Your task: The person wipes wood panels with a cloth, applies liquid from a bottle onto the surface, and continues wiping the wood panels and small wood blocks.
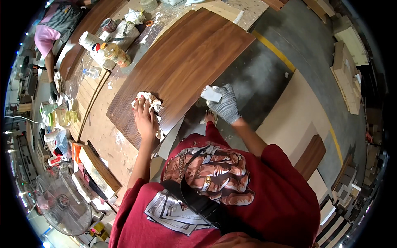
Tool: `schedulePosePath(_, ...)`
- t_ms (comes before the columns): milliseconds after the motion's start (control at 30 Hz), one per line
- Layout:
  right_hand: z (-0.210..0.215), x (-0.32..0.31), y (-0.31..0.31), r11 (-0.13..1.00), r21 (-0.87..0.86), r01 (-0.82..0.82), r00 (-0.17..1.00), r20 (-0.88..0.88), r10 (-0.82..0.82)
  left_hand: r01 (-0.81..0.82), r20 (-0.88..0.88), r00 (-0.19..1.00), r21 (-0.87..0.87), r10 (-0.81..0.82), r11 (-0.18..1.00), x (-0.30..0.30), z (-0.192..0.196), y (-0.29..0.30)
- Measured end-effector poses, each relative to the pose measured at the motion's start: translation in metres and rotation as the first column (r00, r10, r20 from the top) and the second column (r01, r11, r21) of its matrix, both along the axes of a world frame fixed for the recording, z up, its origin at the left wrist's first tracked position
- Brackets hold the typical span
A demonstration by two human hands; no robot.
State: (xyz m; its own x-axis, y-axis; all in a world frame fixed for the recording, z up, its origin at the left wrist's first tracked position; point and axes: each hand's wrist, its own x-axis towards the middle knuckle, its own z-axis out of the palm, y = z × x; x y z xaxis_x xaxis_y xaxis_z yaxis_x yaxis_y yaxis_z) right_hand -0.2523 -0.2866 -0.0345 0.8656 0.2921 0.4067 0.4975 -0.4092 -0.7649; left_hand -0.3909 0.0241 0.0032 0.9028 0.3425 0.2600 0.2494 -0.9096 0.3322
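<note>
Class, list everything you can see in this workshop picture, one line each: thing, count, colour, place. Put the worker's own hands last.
Wood-grain panel: one, dark brown, on the workbench, centre.
Workbench: one, pale and stained, under the panel.
Rag: one, off-white, crumpled on the panel's near edge.
Small block: one, white, at the panel's right corner.
Oil bottle: one, amber, upper left of the bench.
Tin can: one, top left.
Fan: one, grey, lower left.
Stacked boards: several, pale, right on the floor.
Yellow floor line: one, across the grey floor.
Co-worker: one, pink sleeve, far left.
Left hand: bare, touching the rag.
Right hand: grey glove, holding the small block.
</note>
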Motion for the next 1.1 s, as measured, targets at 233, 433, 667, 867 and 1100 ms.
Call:
schedulePosePath(233,-0.017,0.102,-0.042,0.978,0.062,0.199,0.979,0.035,-0.201,0.012,0.014,1.0,0.0,-0.012,1.0,-0.001,-0.001,0.0)
schedulePosePath(433,-0.023,0.118,-0.047,0.898,0.382,0.218,0.959,-0.254,-0.125,0.02,0.011,1.0,-0.021,-0.02,1.0,-0.002,0.005,-0.001)
schedulePosePath(667,-0.027,0.127,-0.057,0.954,0.238,0.184,0.974,-0.175,-0.145,-0.001,-0.01,1.0,-0.023,0.001,1.0,0.001,0.005,-0.004)
schedulePosePath(867,-0.036,0.212,-0.101,0.961,-0.061,0.27,0.961,-0.038,-0.273,-0.006,-0.027,1.0,-0.025,0.006,1.0,0.003,0.005,-0.003)
schedulePosePath(1100,-0.026,0.297,-0.144,0.892,-0.254,0.375,0.92,0.224,-0.322,-0.019,-0.068,0.998,-0.036,0.017,0.999,0.004,0.01,-0.006)
